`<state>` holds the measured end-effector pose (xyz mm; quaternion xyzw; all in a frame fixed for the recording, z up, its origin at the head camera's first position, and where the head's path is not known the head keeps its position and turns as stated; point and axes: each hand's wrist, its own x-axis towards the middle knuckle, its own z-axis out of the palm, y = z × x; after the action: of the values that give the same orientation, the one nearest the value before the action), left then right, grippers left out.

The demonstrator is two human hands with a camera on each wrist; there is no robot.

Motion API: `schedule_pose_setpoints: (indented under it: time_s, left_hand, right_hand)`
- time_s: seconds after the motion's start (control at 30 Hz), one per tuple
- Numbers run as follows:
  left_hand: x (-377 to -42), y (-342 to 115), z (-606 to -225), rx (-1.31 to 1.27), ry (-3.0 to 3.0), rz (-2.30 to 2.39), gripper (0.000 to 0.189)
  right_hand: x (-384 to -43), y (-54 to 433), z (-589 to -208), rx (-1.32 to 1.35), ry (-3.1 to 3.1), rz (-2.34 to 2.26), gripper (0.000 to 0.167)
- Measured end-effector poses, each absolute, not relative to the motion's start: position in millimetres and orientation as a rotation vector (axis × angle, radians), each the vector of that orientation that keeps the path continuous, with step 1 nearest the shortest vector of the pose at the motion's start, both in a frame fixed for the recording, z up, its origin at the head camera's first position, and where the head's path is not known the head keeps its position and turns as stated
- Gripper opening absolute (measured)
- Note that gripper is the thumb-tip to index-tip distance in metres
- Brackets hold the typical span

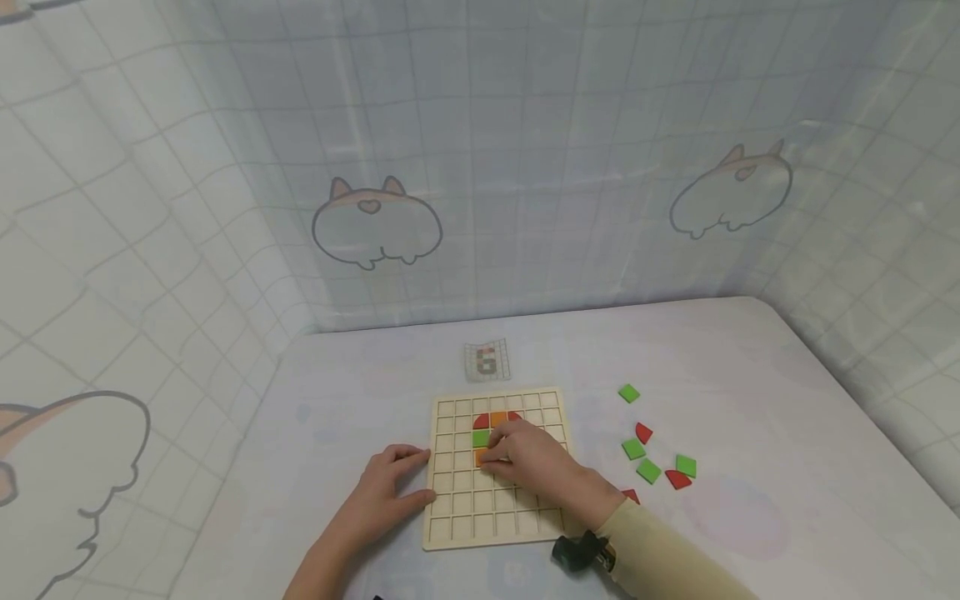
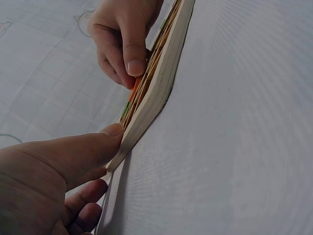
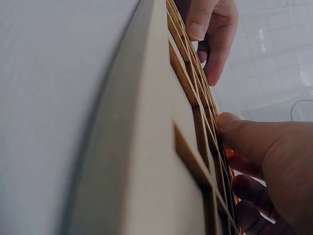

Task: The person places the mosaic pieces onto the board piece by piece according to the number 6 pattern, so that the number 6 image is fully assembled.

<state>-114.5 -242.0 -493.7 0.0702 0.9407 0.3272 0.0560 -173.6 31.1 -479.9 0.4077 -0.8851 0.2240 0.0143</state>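
Note:
A wooden grid board (image 1: 461,525) lies flat on the table. My left hand (image 1: 386,487) touches its left edge with thumb and index finger; in the left wrist view, the left thumb (image 2: 93,147) rests against the rim. Over the board's middle, my right hand (image 1: 536,458) pinches an orange square tile (image 1: 480,457) at a cell just below a green square tile (image 1: 481,438). Above that, a red quarter-round tile (image 1: 482,422), an orange square (image 1: 498,419) and another red piece (image 1: 513,415) sit in a row. The right hand hides some cells.
Several loose green squares (image 1: 648,471) and red quarter-rounds (image 1: 678,479) are scattered right of the board. A small pattern card (image 1: 487,361) lies behind it. A dark object (image 1: 576,552) is at the right wrist. Cloth-covered walls (image 1: 525,208) enclose the table.

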Motion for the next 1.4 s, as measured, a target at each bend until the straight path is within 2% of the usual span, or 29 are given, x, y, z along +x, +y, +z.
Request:
schedule_pose_setpoints:
  time_s: [0.43, 1.0, 1.4]
  left_hand:
    - [-113.9, -241.1, -491.4, 0.189, 2.85, 0.989, 0.063]
    - [-113.4, -241.7, -491.7, 0.213, 2.857, 1.01, 0.063]
    - [-113.9, -242.4, -494.2, 0.218, 2.862, 1.008, 0.064]
  right_hand:
    - [-174.6, 34.7, -481.6, 1.232, -2.748, 0.859, 0.015]
    - [-176.3, 33.5, -481.4, 1.283, -2.763, 0.802, 0.016]
    - [-177.6, 43.5, -478.4, 1.221, -2.823, 0.909, 0.023]
